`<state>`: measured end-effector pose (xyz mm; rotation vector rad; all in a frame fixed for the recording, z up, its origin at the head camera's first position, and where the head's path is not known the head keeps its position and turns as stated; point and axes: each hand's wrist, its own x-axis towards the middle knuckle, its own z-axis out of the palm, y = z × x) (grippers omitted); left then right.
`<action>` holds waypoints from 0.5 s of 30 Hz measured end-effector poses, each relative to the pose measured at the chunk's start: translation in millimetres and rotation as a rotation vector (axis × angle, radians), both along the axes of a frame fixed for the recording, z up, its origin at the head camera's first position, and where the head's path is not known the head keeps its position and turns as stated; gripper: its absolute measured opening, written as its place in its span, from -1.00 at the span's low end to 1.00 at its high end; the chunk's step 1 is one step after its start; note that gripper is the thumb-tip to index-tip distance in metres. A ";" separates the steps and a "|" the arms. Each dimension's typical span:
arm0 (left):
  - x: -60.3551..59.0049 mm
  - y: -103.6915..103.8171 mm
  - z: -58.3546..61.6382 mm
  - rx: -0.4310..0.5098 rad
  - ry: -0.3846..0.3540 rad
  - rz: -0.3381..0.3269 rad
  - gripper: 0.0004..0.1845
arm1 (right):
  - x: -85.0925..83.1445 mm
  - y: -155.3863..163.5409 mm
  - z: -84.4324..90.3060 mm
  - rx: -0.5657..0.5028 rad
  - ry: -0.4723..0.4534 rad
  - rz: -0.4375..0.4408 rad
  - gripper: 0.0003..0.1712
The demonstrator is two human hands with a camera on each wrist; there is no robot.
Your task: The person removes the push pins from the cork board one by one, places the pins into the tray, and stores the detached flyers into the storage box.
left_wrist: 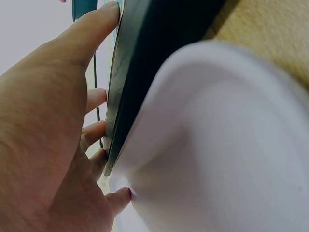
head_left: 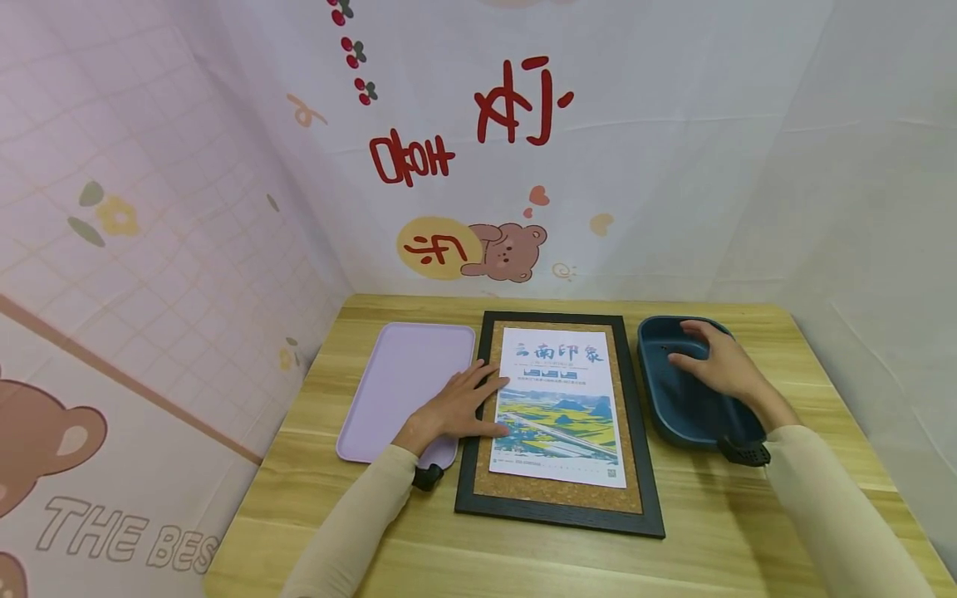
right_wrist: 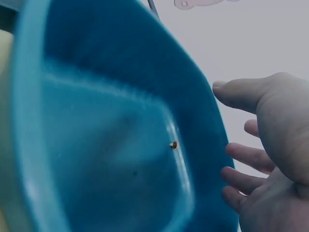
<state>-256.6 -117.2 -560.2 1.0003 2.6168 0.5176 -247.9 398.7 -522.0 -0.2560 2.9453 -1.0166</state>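
A poster (head_left: 557, 415) with Chinese lettering and a landscape picture lies on a black-framed cork board (head_left: 561, 517). My left hand (head_left: 465, 404) rests with spread fingers across the board's left side, its thumb and some fingertips on the poster's left edge. In the left wrist view the little finger reaches over the rim of the lilac tray (left_wrist: 231, 145). My right hand (head_left: 721, 364) hovers over the deep blue bin (head_left: 691, 425), fingers loosely bent and apart, holding nothing. The right wrist view shows a small brass-coloured thumbtack (right_wrist: 174, 145) on the bin's floor.
The board lies between the lilac tray on the left and the blue bin on the right, all on a wooden table (head_left: 374, 548). A printed cloth (head_left: 643, 166) hangs behind the table. Dark wrist straps (head_left: 743, 451) sit at both cuffs.
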 end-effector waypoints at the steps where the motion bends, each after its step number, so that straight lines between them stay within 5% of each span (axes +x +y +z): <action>1: 0.1 0.0 0.2 0.001 0.000 -0.001 0.05 | 2.0 -1.9 1.3 0.004 0.022 -0.004 -0.02; 8: -0.5 0.2 0.3 0.001 0.004 -0.001 0.05 | 16.1 -16.5 8.3 0.018 0.190 -0.015 -0.11; 15: -0.3 -0.6 0.5 -0.004 0.003 -0.001 0.05 | 30.5 -32.8 20.0 -0.001 0.245 -0.013 -0.10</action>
